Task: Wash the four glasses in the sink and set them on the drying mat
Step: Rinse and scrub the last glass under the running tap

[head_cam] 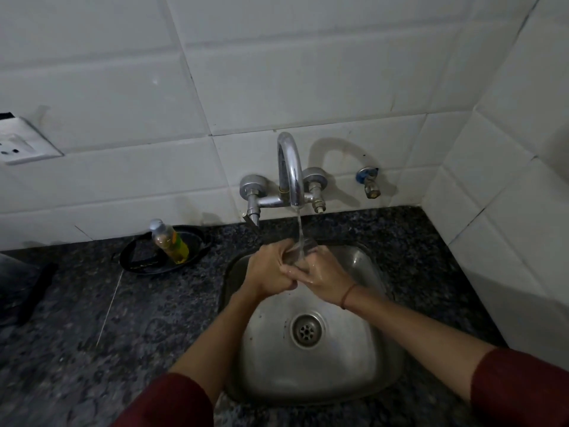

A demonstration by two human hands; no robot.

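Both hands hold one clear glass (300,252) over the steel sink (363,359), under the running stream from the tap (289,167). My left hand (271,269) wraps the glass from the left side. On the right, the fingers of my right hand (323,275) curl round it, wet and shiny. The glass is mostly hidden between the hands; only its rim and upper wall show. No other glass is visible in the basin, whose drain (307,330) lies bare below.
A black dish (138,260) with a bottle of yellow soap (171,241) stands left of the sink on the dark granite counter (107,334). A dark cloth-like thing (18,291) lies at the far left edge. White tiled walls close the back and right.
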